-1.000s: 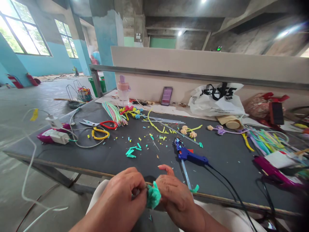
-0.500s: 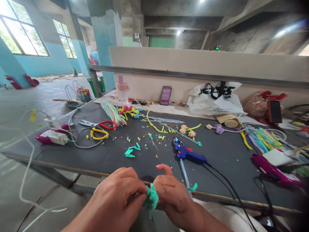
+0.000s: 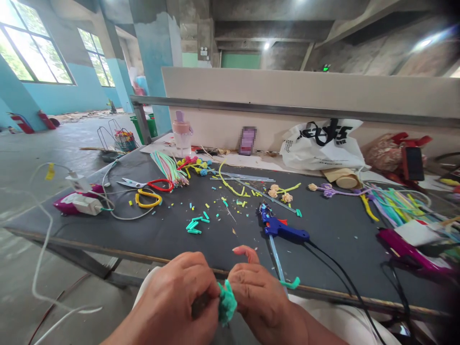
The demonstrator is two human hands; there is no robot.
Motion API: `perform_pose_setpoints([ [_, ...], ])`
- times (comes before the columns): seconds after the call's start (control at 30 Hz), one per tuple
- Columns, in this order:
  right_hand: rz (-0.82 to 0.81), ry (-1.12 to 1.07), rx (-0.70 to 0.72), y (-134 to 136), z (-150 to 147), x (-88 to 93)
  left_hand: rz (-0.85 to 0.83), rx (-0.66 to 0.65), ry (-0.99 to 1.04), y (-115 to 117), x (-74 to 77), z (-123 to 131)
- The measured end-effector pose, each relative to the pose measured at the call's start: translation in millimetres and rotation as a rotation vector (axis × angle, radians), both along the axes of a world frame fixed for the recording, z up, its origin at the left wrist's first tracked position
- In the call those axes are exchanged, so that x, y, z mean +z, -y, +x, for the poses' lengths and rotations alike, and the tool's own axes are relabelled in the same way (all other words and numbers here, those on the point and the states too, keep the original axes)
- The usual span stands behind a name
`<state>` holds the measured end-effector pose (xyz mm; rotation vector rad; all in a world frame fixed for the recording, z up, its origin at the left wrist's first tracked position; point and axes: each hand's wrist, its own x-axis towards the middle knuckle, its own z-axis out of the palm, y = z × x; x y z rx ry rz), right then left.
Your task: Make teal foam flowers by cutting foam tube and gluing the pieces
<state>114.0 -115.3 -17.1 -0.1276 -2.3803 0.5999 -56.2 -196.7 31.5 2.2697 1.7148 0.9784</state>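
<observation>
The left hand (image 3: 176, 292) is nearly closed, fingertips pinching the green tuft (image 3: 227, 303); the right hand (image 3: 257, 292) curls against its other side, one finger raised, its grip hidden. The tuft sits just short of the surface (image 3: 151, 239), glue gun (image 3: 287, 231) beyond.

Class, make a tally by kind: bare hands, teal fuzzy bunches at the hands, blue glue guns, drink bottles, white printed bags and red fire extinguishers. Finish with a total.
Left hand and right hand: 2
Teal fuzzy bunch: 1
Blue glue gun: 1
Drink bottle: 1
White printed bag: 1
Red fire extinguishers: 2
Total: 8
</observation>
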Motion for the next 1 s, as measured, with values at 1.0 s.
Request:
perform_pose_setpoints([
  [1.0,-0.137,-0.026,0.087,-4.4,-1.5,-7.0,-0.165,-0.195,-0.156,-1.8,31.3,-2.4],
])
